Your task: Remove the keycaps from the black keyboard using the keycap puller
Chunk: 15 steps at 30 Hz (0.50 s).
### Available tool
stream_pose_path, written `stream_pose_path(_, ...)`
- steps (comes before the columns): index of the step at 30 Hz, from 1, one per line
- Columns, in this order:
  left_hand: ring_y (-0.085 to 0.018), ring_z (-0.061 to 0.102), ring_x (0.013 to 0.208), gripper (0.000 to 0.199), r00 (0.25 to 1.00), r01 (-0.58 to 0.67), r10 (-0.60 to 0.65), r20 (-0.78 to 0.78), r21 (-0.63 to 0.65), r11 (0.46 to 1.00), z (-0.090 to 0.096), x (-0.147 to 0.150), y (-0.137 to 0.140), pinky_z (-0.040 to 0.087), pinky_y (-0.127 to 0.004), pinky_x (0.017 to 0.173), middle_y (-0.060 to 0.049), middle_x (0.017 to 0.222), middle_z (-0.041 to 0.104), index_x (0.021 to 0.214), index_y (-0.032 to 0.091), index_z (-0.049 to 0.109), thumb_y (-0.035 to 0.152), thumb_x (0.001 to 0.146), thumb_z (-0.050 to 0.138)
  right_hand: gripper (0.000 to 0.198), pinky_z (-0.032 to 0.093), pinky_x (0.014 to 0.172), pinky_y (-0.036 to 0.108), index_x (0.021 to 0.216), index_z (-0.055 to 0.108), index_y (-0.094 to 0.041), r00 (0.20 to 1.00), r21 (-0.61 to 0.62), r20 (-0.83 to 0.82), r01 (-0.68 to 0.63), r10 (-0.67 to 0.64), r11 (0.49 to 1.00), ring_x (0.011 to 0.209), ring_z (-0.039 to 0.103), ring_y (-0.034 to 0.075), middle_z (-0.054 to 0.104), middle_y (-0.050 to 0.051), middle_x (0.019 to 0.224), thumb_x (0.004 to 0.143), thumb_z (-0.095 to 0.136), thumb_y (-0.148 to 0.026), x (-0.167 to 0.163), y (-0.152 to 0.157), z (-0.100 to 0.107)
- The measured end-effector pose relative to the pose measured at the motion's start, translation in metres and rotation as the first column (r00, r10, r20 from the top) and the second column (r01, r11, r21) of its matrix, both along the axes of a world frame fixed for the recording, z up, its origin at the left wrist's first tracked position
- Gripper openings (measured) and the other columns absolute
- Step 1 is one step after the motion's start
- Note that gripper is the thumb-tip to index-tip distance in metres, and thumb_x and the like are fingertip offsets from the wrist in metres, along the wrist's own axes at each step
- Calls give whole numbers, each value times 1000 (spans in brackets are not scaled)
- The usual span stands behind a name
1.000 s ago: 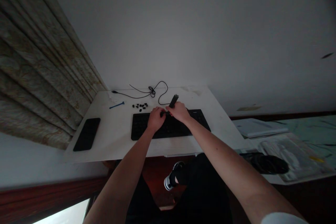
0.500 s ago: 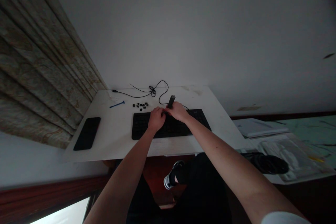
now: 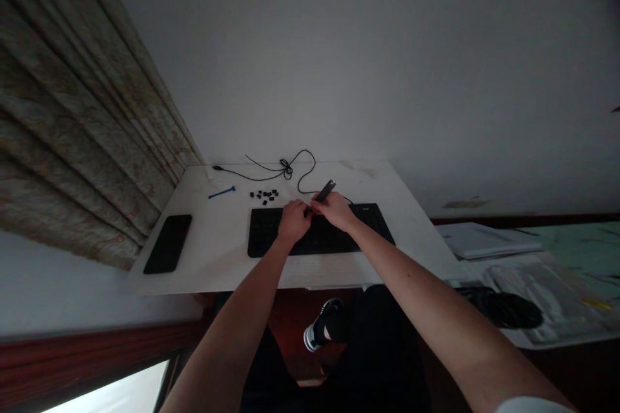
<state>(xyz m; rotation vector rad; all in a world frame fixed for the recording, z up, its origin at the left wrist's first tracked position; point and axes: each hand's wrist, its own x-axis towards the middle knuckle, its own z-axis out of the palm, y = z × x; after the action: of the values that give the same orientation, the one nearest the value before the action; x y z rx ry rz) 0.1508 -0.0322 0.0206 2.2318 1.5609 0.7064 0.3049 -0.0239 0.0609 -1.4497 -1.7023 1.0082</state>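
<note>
A black keyboard lies along the front of the white table. Over its upper middle, my right hand is closed around a dark, thick pen-like tool, whose upper end leans up and to the right. The tool's lower end is hidden by my fingers. Close beside it, my left hand rests on the keyboard with fingers bent and drawn together near the tool's lower end. What those fingers hold, if anything, is too small to make out. Several small black keycaps are scattered on the table just behind the keyboard.
A blue thin tool lies at the back left, with a black phone nearer the front. The keyboard's black cable runs along the wall edge. Papers and a black bundle sit on a lower surface at right.
The tool in my right hand has tipped over to the right, from nearly upright to slanted. Both hands stay at the keyboard; the whole view has shifted slightly.
</note>
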Motion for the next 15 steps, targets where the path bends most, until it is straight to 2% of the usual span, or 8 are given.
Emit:
stream_pose_path(10,-28,60,108,12,996,10,-9,-90,14,1000,-1,0,0,46,-42,95,-12,103,67,101,16,68,21,92,60,11,48,60,24,77,70,-16,995,40,92,-35,31,999,61,66,17,67,1,62,84,65,-23,-3,-2,8)
stream_pose_path(12,-28,59,109,12,995,20,-19,-102,12,1000,-2,0,0,46,-43,96,-11,104,67,101,17,68,22,93,61,12,49,60,24,80,71,-16,998,62,67,-20,16,998,62,67,16,68,2,65,86,64,-24,-3,1,14)
stream_pose_path(15,-28,59,110,12,995,32,-31,-94,12,999,-3,1,0,45,-44,96,-11,105,68,101,17,67,23,94,60,12,51,62,24,79,71,-16,996,122,88,-14,3,992,63,68,16,69,3,66,85,65,-25,-3,12,35)
